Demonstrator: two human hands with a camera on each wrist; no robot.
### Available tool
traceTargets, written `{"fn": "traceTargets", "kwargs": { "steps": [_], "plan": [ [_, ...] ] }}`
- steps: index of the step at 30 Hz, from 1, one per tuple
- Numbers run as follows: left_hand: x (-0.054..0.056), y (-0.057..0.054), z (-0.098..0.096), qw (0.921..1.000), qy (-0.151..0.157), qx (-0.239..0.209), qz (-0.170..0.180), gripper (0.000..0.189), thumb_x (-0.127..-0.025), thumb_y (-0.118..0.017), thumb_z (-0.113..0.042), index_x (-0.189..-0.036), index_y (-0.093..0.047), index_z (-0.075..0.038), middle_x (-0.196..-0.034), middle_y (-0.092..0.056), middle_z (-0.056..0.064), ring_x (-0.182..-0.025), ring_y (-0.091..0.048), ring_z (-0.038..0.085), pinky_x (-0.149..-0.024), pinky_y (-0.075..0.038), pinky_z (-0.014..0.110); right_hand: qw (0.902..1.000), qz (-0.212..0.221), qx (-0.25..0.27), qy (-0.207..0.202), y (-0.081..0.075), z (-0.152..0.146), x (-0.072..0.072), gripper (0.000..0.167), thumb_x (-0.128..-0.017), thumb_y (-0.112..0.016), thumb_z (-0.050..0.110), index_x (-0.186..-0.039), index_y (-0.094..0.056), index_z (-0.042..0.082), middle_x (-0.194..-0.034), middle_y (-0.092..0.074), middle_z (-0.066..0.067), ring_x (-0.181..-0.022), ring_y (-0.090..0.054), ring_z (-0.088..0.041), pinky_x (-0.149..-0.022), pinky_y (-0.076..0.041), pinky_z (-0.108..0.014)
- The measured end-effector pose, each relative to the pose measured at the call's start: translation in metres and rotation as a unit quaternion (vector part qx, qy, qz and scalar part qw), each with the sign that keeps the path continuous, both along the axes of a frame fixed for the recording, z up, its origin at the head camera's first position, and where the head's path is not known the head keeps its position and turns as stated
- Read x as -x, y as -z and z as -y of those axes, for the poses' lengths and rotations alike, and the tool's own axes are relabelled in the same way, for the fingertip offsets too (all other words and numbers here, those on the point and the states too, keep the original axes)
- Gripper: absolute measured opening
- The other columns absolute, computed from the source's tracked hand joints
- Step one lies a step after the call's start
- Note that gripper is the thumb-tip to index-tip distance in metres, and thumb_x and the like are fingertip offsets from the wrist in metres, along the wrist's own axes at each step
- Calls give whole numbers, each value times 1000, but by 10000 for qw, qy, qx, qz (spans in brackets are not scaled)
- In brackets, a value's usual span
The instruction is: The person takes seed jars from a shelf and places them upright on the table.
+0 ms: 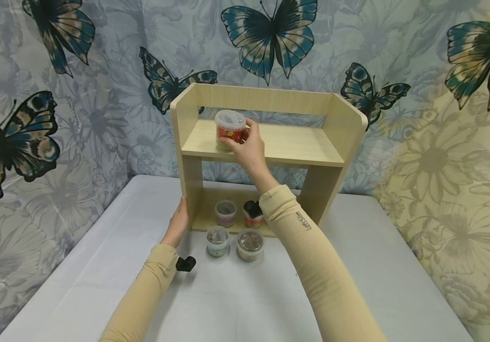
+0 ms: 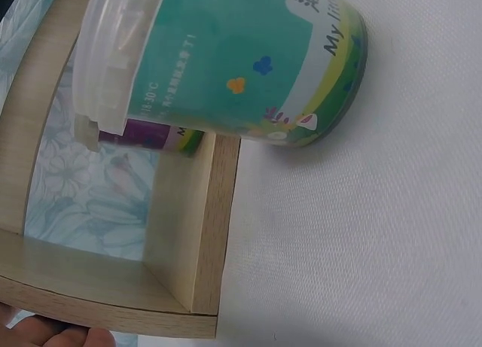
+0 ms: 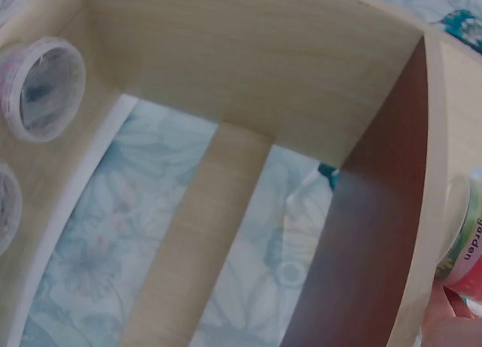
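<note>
My right hand [image 1: 251, 147] grips a red-labelled plastic tub [image 1: 230, 127] with a clear lid, at the left part of the upper shelf [image 1: 287, 142]. Whether its base touches the board cannot be told. My left hand [image 1: 177, 222] touches the outer left side panel [image 1: 187, 175] of the small wooden shelf unit; in the left wrist view its fingers [image 2: 68, 336] lie against that panel. On the lower shelf stand a purple tub [image 1: 225, 213] and another red tub [image 1: 253, 221], partly hidden by the right wrist's black camera.
In front of the unit, a teal tub [image 1: 217, 241] and a pale tub [image 1: 250, 245] stand on the white-covered table [image 1: 99, 266]. Butterfly-patterned cloth [image 1: 112, 95] hangs behind and at both sides. The unit's right side panel [image 1: 347, 123] rises beyond the right arm.
</note>
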State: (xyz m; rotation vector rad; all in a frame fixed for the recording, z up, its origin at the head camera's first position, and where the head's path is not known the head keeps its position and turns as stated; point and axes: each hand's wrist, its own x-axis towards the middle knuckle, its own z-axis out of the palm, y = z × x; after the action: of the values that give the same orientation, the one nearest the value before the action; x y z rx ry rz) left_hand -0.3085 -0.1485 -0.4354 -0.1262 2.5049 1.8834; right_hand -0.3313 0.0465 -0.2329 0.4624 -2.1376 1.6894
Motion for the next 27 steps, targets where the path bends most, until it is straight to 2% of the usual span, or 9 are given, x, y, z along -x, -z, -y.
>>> {"fn": "traceTargets", "kwargs": {
  "steps": [8,13,17,22,27],
  "plan": [
    [1,1,0,9999,-75,115,-73,82,-91,-5,-66,-150,-7,-9,-153,-6,11,-138,-4,30,-111,-7,44,9957,-688,539,-301,11,-3,-18,67,-78,-77,11,-133,-40,5,-121,-56,-12,-110,-54,-16,-93,-43,-25],
    [2,2,0,9999,-13,127,-93,81,-91,-4,-66,-150,-7,-10,-154,-6,10,-138,-3,28,-111,-7,43,9893,-1080,789,-590,18,-6,-48,66,-78,-73,-3,-133,-38,-2,-121,-53,-18,-112,-53,-23,-95,-43,-29],
    [2,2,-1,9998,36,158,-122,81,-91,-3,-65,-150,-5,-8,-153,-4,11,-138,-2,29,-111,-6,43,9877,-1262,699,-606,23,-10,-69,67,-77,-73,-7,-133,-36,-7,-122,-51,-22,-113,-51,-27,-97,-41,-32],
    [3,1,-1,9999,17,96,-141,84,-91,-4,-66,-149,-6,-6,-153,-5,12,-138,-2,29,-112,-5,42,9876,-1384,575,-479,40,-19,-79,69,-75,-74,-7,-133,-36,-8,-124,-49,-22,-114,-50,-27,-97,-41,-34],
    [1,0,-2,10000,80,-1,-22,86,-89,-4,-68,-149,-2,-8,-154,-2,11,-139,0,29,-111,-5,43,9901,-1218,564,-404,59,-34,-83,68,-76,-73,-7,-134,-37,-7,-126,-48,-21,-115,-50,-27,-98,-40,-35]
  ]
}}
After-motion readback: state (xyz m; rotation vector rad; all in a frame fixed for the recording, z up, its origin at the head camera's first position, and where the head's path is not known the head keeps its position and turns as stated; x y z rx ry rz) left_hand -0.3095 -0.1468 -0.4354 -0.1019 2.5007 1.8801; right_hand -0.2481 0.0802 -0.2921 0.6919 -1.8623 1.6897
